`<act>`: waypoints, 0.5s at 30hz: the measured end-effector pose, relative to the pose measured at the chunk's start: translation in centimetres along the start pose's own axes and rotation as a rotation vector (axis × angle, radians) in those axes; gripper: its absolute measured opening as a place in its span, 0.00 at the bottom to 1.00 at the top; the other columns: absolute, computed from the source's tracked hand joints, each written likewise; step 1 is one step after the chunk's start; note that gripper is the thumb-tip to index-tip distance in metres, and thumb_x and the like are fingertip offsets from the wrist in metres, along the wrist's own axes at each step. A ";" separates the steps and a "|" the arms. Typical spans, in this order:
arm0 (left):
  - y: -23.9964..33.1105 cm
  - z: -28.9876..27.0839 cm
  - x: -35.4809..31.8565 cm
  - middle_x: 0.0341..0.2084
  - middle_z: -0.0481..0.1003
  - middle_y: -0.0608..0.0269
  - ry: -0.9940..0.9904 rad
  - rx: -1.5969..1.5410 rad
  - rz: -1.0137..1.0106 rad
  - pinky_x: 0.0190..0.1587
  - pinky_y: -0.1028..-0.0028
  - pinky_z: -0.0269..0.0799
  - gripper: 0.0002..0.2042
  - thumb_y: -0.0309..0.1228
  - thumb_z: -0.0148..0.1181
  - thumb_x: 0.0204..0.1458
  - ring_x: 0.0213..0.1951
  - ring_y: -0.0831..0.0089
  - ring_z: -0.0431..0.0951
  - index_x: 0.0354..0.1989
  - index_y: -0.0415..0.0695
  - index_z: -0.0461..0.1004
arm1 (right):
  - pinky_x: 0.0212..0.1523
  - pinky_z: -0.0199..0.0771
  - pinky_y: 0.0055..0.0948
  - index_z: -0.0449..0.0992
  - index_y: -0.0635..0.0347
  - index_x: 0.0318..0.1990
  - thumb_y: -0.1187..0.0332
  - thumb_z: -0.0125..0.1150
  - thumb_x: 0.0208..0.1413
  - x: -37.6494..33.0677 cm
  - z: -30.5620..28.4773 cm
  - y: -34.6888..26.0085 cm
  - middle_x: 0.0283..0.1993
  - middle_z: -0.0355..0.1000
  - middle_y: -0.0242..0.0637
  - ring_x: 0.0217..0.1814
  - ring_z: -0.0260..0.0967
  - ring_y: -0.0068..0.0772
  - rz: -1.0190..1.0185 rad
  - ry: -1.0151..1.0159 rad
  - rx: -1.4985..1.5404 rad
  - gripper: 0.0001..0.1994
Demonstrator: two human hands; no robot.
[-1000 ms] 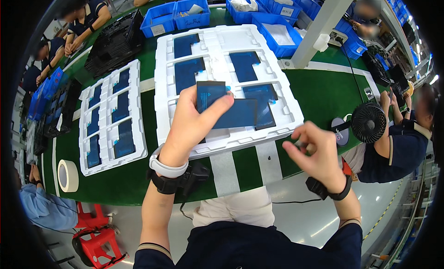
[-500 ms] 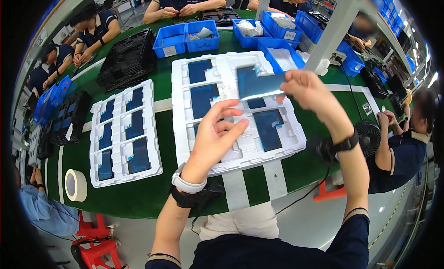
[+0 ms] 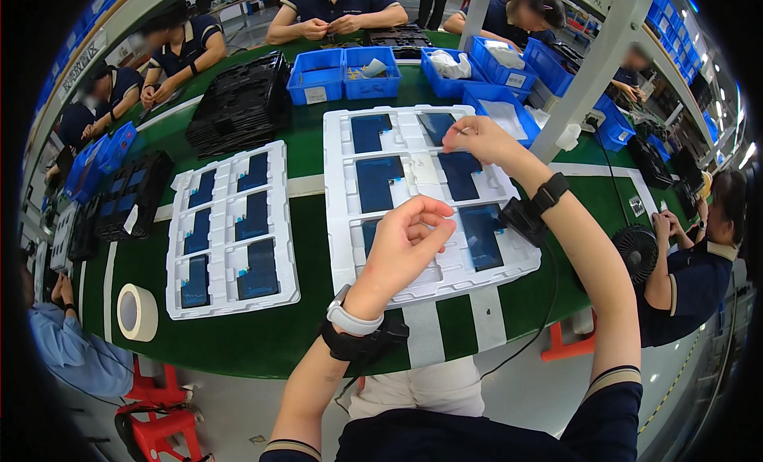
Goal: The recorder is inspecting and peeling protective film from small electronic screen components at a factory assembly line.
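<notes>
Right hand (image 3: 486, 141) is curling beside a panel (image 3: 434, 128), grip unclear; left hand (image 3: 404, 247) is hanging half-open; beneath, the tray (image 3: 336, 193) is looking filled.

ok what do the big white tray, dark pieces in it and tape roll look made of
Big tray: probably thin moulded plastic, matte white, with pressed-in pockets and a stepped rim. Pieces: smooth dark blue with a slight sheen, perhaps film-covered; the core can't be told. Tape roll: likely paper masking tape, matte cream.

a green-topped workbench (image 3: 238, 339) stands on a grey floor (image 3: 524, 392) near red stools (image 3: 171, 430).
</notes>
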State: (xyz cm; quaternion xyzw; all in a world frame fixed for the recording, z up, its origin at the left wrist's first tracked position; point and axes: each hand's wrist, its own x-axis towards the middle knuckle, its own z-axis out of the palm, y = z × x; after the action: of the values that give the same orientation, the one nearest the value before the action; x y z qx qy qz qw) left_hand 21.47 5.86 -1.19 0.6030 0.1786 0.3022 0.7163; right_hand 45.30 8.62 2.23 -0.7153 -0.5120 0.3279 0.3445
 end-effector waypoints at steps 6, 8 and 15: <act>0.1 0.1 -0.1 0.25 0.72 0.68 -0.139 0.137 -0.045 0.31 0.84 0.67 0.07 0.27 0.58 0.51 0.26 0.85 0.71 0.36 0.37 0.71 | 0.41 0.72 0.33 0.78 0.63 0.37 0.66 0.59 0.45 -0.4 1.2 0.3 0.35 0.75 0.46 0.37 0.73 0.41 -0.290 0.211 -0.536 0.13; 0.1 0.1 -0.1 0.25 0.72 0.68 -0.147 0.143 -0.047 0.31 0.84 0.67 0.07 0.27 0.58 0.51 0.26 0.85 0.71 0.36 0.37 0.71 | 0.43 0.72 0.36 0.78 0.62 0.37 0.66 0.59 0.45 -0.4 1.4 0.3 0.35 0.75 0.48 0.39 0.73 0.46 -0.327 0.240 -0.655 0.13; 0.3 0.2 -0.1 0.24 0.72 0.68 -0.137 0.147 -0.064 0.31 0.84 0.67 0.07 0.27 0.58 0.51 0.26 0.85 0.71 0.35 0.37 0.71 | 0.42 0.72 0.39 0.79 0.54 0.39 0.64 0.61 0.45 0.1 1.4 0.2 0.37 0.75 0.45 0.41 0.72 0.47 -0.345 0.261 -0.832 0.12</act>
State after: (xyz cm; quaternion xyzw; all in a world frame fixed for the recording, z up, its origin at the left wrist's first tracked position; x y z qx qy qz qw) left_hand 21.42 5.66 -0.91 0.6670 0.1702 0.2233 0.6901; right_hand 44.32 8.83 1.28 -0.7324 -0.6638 -0.0599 0.1392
